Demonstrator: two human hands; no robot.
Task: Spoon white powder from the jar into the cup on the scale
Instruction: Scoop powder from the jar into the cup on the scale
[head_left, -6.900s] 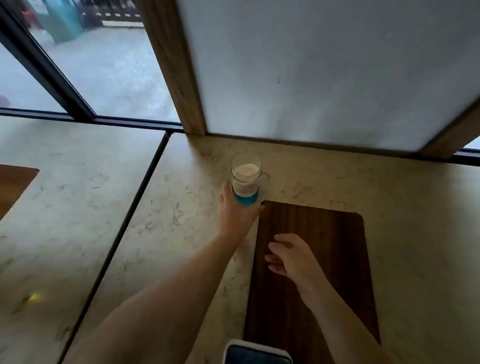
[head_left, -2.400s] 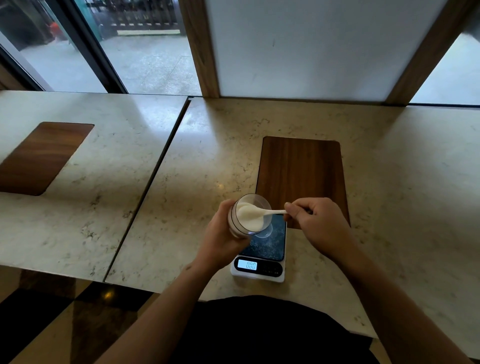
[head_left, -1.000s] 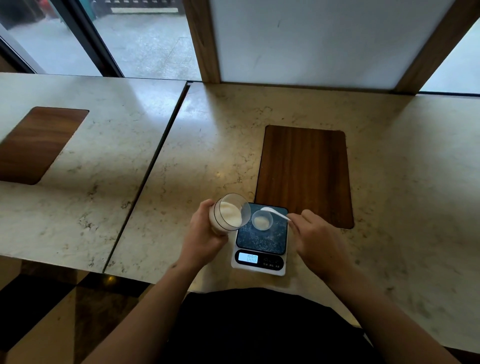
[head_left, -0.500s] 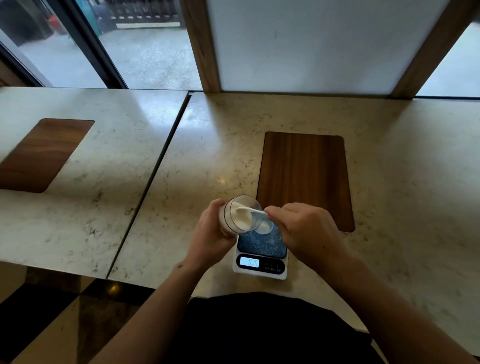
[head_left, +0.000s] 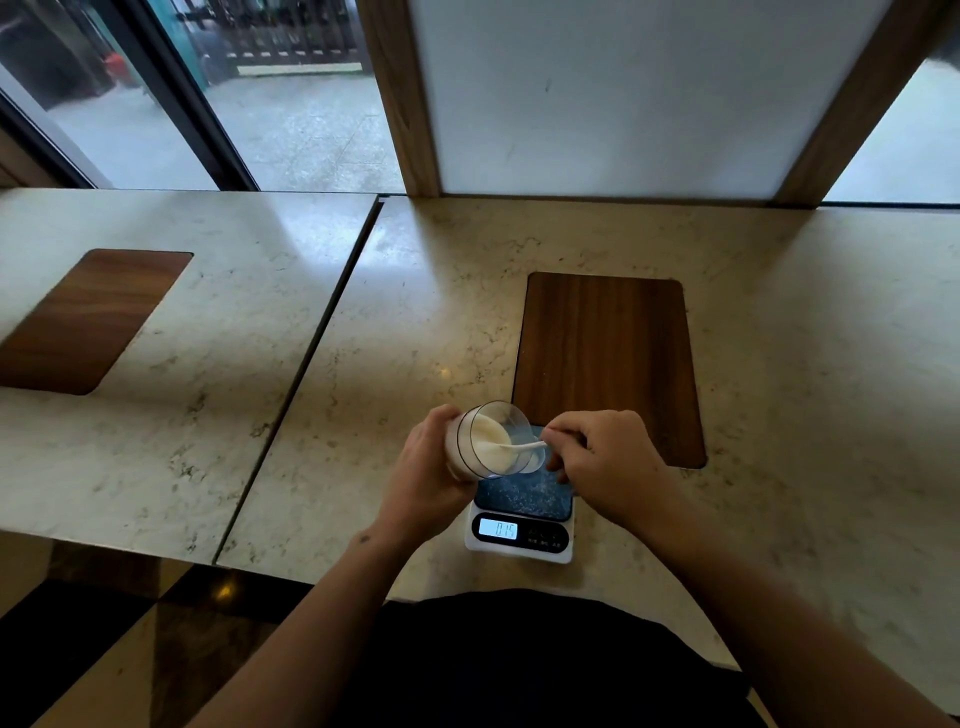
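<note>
Since half a second ago the spoon (head_left: 521, 447) has gone deeper into the jar (head_left: 485, 440), its bowl now buried in the white powder (head_left: 488, 448), and the scale (head_left: 521, 519) display has changed to what looks like 0.15. The left hand (head_left: 427, 475) grips the tilted jar above the scale's far left corner, fingers wrapped round its body. The right hand (head_left: 605, 462) pinches the spoon handle. The cup (head_left: 535, 458) sits on the scale, mostly hidden behind the jar's rim. The scale rests on the marble worktop (head_left: 779, 364) near its front edge.
</note>
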